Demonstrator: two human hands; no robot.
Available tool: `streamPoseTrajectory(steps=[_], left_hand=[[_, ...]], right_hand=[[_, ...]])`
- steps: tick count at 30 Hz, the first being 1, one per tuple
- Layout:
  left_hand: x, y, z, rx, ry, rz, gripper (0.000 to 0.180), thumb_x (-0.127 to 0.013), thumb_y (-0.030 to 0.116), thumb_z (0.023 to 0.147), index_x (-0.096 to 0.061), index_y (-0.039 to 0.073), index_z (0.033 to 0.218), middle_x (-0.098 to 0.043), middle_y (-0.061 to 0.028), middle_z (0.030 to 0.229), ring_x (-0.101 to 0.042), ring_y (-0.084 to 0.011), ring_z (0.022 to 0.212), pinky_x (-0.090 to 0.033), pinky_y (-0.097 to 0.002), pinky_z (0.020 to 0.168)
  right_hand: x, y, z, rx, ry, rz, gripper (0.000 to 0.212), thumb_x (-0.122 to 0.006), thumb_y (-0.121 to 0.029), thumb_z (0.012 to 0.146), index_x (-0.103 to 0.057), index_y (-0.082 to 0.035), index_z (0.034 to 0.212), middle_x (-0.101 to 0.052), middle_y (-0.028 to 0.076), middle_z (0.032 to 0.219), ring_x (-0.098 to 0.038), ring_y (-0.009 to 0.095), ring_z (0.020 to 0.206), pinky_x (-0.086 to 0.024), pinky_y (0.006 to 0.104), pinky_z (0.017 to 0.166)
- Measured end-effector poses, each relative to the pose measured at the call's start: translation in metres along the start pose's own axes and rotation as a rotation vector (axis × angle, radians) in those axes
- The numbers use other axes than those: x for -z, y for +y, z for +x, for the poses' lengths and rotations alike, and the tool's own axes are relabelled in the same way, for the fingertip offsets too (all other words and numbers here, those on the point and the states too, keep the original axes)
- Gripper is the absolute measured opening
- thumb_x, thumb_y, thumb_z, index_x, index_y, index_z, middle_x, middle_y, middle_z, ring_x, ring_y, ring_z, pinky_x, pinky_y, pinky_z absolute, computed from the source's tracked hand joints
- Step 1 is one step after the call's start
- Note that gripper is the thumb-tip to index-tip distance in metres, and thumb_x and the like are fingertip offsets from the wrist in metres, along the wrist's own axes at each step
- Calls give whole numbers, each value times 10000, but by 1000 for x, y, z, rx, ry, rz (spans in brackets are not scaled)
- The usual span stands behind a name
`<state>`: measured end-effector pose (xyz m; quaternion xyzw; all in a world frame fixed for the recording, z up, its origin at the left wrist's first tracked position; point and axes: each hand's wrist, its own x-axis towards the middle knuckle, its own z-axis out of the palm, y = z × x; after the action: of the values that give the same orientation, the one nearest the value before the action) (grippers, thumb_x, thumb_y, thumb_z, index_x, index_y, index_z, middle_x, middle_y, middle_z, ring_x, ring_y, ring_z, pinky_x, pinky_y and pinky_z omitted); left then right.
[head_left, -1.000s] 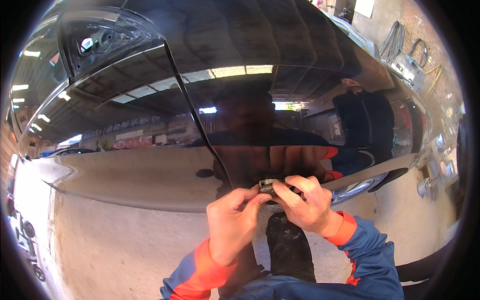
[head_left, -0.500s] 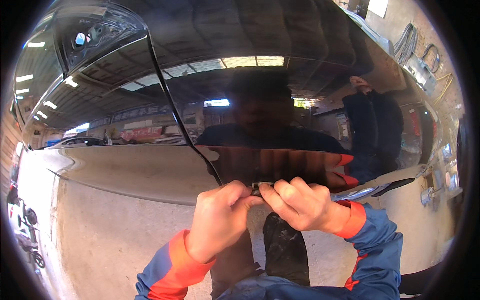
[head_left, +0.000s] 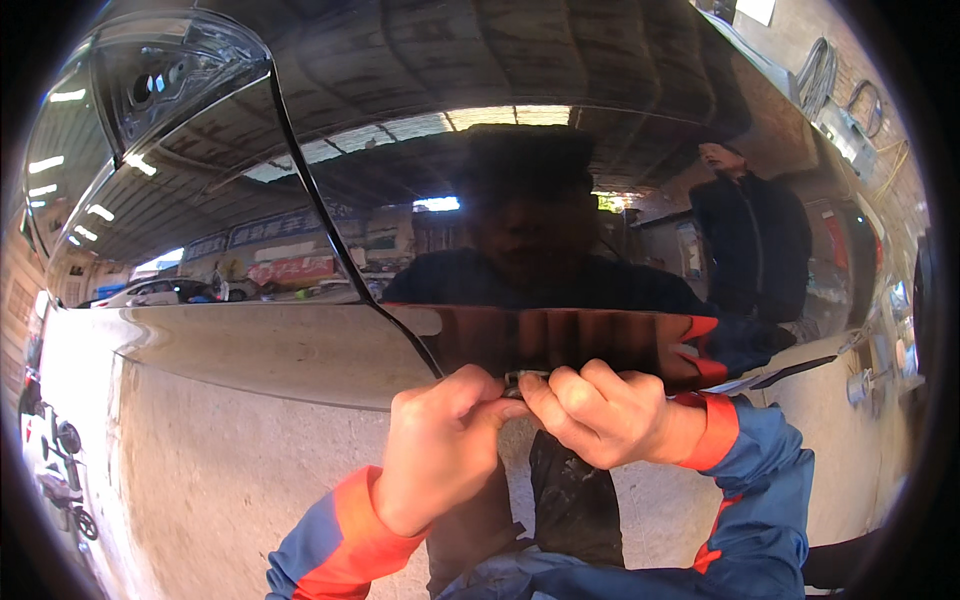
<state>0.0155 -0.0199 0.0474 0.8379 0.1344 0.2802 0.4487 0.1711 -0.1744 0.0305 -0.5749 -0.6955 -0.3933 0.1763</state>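
**Small metal part pinched between both hands at the car body**

The small metal part (head_left: pixel 519 379) sat against the glossy dark car panel (head_left: pixel 600 150), right at the crease where the panel's reflection of the workshop met its lower, paler half. Both hands met on it. The left hand (head_left: pixel 440 450) came up from the lower edge, wrist bent, fingers curled into a loose fist with the thumb and forefinger closed on the left end of the part. The right hand (head_left: pixel 600 415) reached in from the right, knuckles up, fingers folded over and its fingertips clamped on the right end, touching the left hand's tips. Both forearms wore blue sleeves with orange cuffs (head_left: pixel 715 440).

Most of the part was covered by the fingertips; only a sliver of grey metal showed between them, so its shape and how it joined the panel could not be made out. A curved panel seam (head_left: pixel 320 210) ran down from the upper left toward the hands. The panel mirrored the wearer as a dark silhouette and, to the right, a standing person in dark clothes (head_left: pixel 750 240); detail there was smeared by the curve. A chrome door handle (head_left: pixel 790 372) showed just right of the right wrist, partly cut off by the sleeve.
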Motion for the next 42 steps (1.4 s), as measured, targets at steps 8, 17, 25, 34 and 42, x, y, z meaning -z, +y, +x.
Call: streamPoseTrajectory(steps=[8,17,25,34,42], left_hand=[[0,-13,-7,-8,67,-117,84,-809,-9,884,-727,-24,882,-740,-160,750,-730,-166,661,-558,-325,605],[0,-16,-8,-204,83,42,144,-775,55,931,-660,-12,876,-703,-223,776,-715,-417,704,-556,-429,626],[9,-16,-1,-301,-22,314,258,-798,153,966,-597,6,902,-679,-250,767,-687,-480,737,-525,-497,630],[9,-11,-1,-280,-77,289,227,-751,80,981,-538,25,925,-641,-233,792,-641,-481,736,-514,-477,642],[3,-1,-7,-261,-65,346,172,-745,5,967,-574,14,950,-660,-201,798,-668,-399,694,-544,-411,649]], right_hand=[[-2,-4,11,-47,13,-2,418,-782,-145,726,-767,-42,1131,-616,23,974,-587,122,666,-430,229,453],[-6,-14,21,-99,126,19,362,-887,-158,779,-767,-75,1110,-629,19,921,-639,162,673,-490,276,478],[-7,-16,11,-177,146,78,344,-847,-162,770,-732,-112,1091,-619,13,921,-688,183,744,-545,317,515],[-8,-13,9,-166,171,113,227,-773,-198,831,-699,-100,1023,-542,18,904,-648,167,731,-530,309,509],[-18,-9,-2,-81,256,36,163,-684,-181,832,-670,-48,924,-539,19,891,-598,127,724,-479,263,453]])
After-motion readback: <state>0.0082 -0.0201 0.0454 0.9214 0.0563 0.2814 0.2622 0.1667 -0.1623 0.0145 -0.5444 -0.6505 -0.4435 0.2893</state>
